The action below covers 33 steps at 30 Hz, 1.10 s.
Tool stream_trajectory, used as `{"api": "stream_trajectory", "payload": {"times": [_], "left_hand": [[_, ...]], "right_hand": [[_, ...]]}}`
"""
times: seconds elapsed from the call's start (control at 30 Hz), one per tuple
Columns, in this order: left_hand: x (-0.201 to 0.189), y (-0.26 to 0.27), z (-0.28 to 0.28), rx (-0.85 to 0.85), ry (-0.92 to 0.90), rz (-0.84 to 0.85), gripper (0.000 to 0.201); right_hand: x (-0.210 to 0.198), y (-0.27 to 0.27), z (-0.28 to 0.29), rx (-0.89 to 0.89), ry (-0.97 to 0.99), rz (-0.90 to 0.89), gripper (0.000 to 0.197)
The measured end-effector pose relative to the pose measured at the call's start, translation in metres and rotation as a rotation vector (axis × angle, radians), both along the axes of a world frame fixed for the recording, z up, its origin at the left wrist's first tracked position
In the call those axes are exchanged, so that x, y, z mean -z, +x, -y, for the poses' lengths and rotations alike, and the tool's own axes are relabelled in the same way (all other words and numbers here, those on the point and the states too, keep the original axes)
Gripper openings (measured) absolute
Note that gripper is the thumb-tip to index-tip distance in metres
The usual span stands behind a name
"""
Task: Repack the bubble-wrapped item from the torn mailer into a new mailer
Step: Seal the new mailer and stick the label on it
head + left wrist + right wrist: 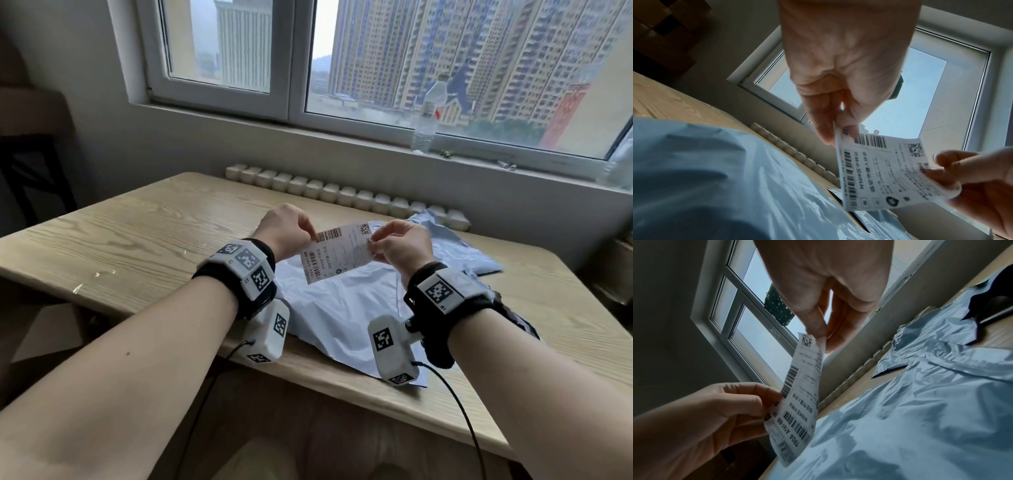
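Above the wooden table (pixel 130 240) I hold a white shipping label (pixel 337 251) with barcodes between both hands. My left hand (pixel 310 233) pinches its top left corner, and my right hand (pixel 373 246) pinches its right edge. In the left wrist view the label (pixel 879 175) hangs under the left hand (pixel 835 131). Seen from the right wrist, the right hand (pixel 823 337) pinches the label (pixel 801 394) at its top. A smooth pale blue mailer (pixel 342 308) lies flat below. A crumpled pale blue mailer (pixel 459 246) with a dark inside (pixel 992 301) lies behind it. No bubble-wrapped item shows.
A white radiator (pixel 342 195) runs along the table's far edge under the window. A clear water bottle (pixel 428 116) stands on the sill. Bare tabletop stretches to the left of the mailers. Cables hang from both wrist cameras over the near edge.
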<state>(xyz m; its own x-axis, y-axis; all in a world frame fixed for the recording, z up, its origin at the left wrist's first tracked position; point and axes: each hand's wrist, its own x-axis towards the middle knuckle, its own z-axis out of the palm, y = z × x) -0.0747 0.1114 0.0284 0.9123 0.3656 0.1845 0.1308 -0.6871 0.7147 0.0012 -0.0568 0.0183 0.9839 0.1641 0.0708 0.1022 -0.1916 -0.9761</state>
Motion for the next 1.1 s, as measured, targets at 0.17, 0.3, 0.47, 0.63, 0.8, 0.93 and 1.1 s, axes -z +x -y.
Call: {"api": "stream_trajectory", "payload": {"times": [0.17, 0.3, 0.47, 0.63, 0.8, 0.93, 1.1], "left_hand": [[0.002, 0.007, 0.007, 0.002, 0.026, -0.02, 0.032], [0.009, 0.017, 0.013, 0.052, -0.012, -0.036, 0.023], [0.016, 0.028, 0.024, 0.215, -0.122, -0.192, 0.028], [0.017, 0.031, 0.035, 0.378, -0.133, -0.321, 0.048], [0.025, 0.039, 0.029, 0.274, -0.052, -0.238, 0.044], [0.03, 0.045, 0.024, 0.156, -0.022, -0.135, 0.035], [0.039, 0.055, 0.019, 0.069, 0.053, -0.072, 0.028]], "right_hand": [[0.006, 0.007, 0.003, 0.018, -0.075, 0.01, 0.038], [0.003, 0.013, 0.013, 0.074, -0.146, 0.047, 0.04], [0.006, 0.022, 0.031, 0.141, -0.162, 0.023, 0.039], [0.018, 0.034, 0.04, 0.182, -0.211, -0.013, 0.044], [0.024, 0.032, 0.038, 0.108, -0.274, -0.066, 0.044], [0.032, 0.032, 0.033, 0.042, -0.28, -0.117, 0.038], [0.043, 0.031, 0.033, 0.062, -0.275, -0.15, 0.031]]}}
